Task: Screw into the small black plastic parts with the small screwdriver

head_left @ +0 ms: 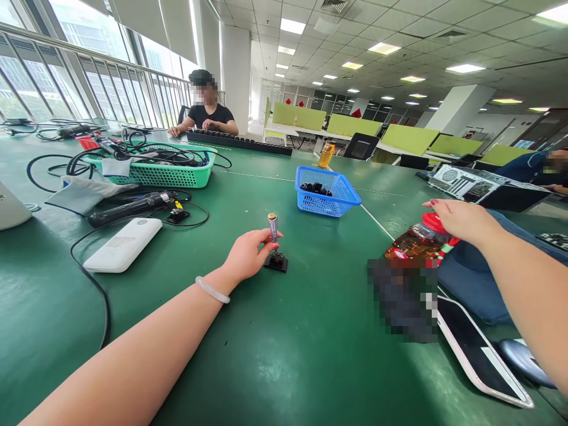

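Observation:
My left hand, with a pale bangle on its wrist, pinches a small upright clear-purplish stick with a tan round top. Its lower end stands over a small black part on a square base, which rests on the table; the exact contact is hidden by the fingers. On the right, my right hand is over the red lid of a clear bottle of amber liquid, fingers round the lid's top. The thumb is out of sight.
A blue basket holds black parts. At left are a green basket of cables, a white power bank and a black tool. Right: a phone, a mouse, dark blue cloth. A person sits opposite.

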Motion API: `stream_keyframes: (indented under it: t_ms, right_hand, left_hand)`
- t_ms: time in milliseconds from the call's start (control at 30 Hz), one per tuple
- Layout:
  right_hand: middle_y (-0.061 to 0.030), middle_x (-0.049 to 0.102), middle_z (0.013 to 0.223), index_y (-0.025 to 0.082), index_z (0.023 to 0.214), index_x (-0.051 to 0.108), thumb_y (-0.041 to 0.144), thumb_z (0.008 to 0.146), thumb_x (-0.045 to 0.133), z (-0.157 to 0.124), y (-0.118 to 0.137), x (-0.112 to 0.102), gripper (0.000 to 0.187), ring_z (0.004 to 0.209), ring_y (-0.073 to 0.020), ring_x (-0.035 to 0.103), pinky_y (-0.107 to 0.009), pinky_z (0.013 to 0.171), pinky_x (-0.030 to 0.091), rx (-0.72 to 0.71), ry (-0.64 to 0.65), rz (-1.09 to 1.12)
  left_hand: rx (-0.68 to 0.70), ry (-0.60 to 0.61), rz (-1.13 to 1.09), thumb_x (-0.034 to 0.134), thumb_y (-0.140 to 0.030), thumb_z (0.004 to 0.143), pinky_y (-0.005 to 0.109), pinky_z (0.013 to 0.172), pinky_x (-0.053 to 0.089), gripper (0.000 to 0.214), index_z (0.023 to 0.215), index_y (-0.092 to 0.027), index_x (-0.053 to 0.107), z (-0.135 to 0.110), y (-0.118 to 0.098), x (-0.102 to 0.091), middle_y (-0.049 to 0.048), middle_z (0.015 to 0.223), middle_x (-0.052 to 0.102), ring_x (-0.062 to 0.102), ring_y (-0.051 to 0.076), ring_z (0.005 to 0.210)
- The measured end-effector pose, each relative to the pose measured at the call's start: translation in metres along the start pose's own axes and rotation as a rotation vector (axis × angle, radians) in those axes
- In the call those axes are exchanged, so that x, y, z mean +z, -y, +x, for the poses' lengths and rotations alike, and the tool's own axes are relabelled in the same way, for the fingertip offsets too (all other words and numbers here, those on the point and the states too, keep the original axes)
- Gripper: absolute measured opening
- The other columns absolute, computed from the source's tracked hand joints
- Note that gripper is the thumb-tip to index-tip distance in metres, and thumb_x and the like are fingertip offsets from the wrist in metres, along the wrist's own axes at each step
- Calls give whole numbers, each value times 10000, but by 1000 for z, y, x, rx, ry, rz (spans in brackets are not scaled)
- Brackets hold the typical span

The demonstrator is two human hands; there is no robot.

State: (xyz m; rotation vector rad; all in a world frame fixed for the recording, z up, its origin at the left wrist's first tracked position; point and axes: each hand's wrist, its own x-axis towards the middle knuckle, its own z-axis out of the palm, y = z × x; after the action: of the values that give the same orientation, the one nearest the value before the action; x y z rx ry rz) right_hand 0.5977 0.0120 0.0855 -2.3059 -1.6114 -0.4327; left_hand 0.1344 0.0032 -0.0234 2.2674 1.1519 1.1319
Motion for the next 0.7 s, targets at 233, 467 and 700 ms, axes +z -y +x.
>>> stream_keyframes:
  t_ms: [233, 467, 700]
  right_hand:
    - [-73, 627, 1207, 276, 1326, 534, 392, 901, 355, -18, 12, -11, 476, 1031, -270, 578, -379, 894, 438, 136, 5, 187]
    - [-70, 673, 951, 284, 1167, 674, 412, 953, 276, -17, 17, -18, 470, 733, -226, 569, -349, 705, 439, 253, -45, 256]
    - [-177, 648, 1150, 146, 1121, 676, 152, 914, 426, -44, 83, -34, 325, 1106, -216, 558, -332, 930, 397, -3, -432, 328]
  left_hand:
    - [41, -8, 38, 496, -337, 883, 331, 822, 508, 250, 1060, -263, 656, -1, 0, -1, 16, 938, 710, 648, 194, 874]
    - [40, 2, 36, 492, -345, 888, 336, 829, 503, 254, 1065, -254, 651, -1, 1, -1, 19, 948, 707, 642, 195, 878]
    - [66, 17, 78, 474, -335, 901, 334, 831, 497, 247, 1062, -258, 645, 0, 0, -1, 15, 932, 701, 637, 188, 876]
